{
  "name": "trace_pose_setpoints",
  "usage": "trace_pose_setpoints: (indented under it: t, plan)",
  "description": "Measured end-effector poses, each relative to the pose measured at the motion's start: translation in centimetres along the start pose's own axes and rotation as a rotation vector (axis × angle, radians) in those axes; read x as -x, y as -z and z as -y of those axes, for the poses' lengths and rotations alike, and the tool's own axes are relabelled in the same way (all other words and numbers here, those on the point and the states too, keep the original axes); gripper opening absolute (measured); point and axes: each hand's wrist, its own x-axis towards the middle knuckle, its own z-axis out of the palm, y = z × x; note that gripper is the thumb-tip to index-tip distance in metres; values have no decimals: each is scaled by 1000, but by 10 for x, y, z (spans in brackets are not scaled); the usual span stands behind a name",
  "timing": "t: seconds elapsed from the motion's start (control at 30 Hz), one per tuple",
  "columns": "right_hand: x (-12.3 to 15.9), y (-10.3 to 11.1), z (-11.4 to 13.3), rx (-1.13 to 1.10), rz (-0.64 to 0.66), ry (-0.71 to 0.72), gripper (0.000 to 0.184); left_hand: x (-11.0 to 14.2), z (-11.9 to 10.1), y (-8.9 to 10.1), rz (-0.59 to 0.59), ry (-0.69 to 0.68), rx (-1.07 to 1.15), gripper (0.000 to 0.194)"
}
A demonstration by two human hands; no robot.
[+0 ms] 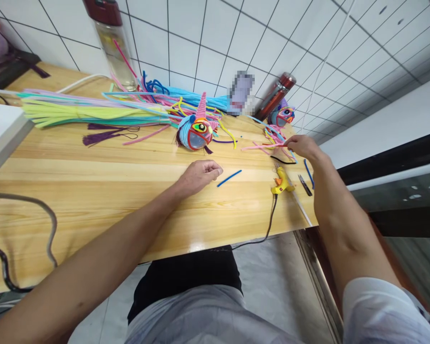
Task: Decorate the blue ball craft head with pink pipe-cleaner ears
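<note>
Near the middle of the table (129,167), just beyond your left hand (202,174), sits the decorated ball (197,136), the most worked thing close to you. It already carries light blue wrapping, a pink horn (201,107), a green-and-yellow eye and red edging, while part of its clear surface shows uncovered. Whether that part is meant to be covered, you can't judge from this view, so how much is left stays open. A second decorated ball (282,115) stands at the far right, by the dark red flask (277,95), with an eye and red trim on it too.

Your left hand rests on the wood with its fingers curled in and nothing visible in them; a short blue stem (229,178) lies loose just beside the fingertips, attached to neither ball. Your right hand (303,145) reaches to the right, its fingertips drawn together at the red and pink fuzzy stems (261,147); you can't tell which of them, if any, is gripped.

Nearer than that hand lie a black stem (283,160), the yellow glue gun (281,181), untouched with its cord running off the near edge, and small snips (304,185). Over on the left, yellow-green stems (93,112) spread in a long bundle, plenty of them loose, with purple tassels (100,138) on their near side and a clear bottle (116,52) behind.
</note>
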Motion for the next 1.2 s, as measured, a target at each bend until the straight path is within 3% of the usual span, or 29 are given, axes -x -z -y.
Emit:
trace_pose_setpoints:
  t: [0.13, 0.33, 0.73, 0.93, 1.1, 1.2]
  plan:
    - [6, 14, -3, 48, -53, -64, 18, -1, 1, 0, -3, -9, -16, 34]
    - [10, 8, 6, -243, -228, -15, 45, 0, 2, 1, 0, -22, -20, 36]
    - [8, -17, 15, -223, -163, -36, 40, 1, 0, -1, 1, -34, -51, 33]
    - [-3, -24, 20, -147, -403, -51, 54, 1, -1, -1, -1, -24, -61, 32]
    - [-8, -40, 39, -41, -234, -26, 39, 2, -1, -1, -4, -28, -63, 31]
    - [-13, -50, 52, 4, -198, -35, 37, 2, -2, -1, -7, -27, -76, 31]
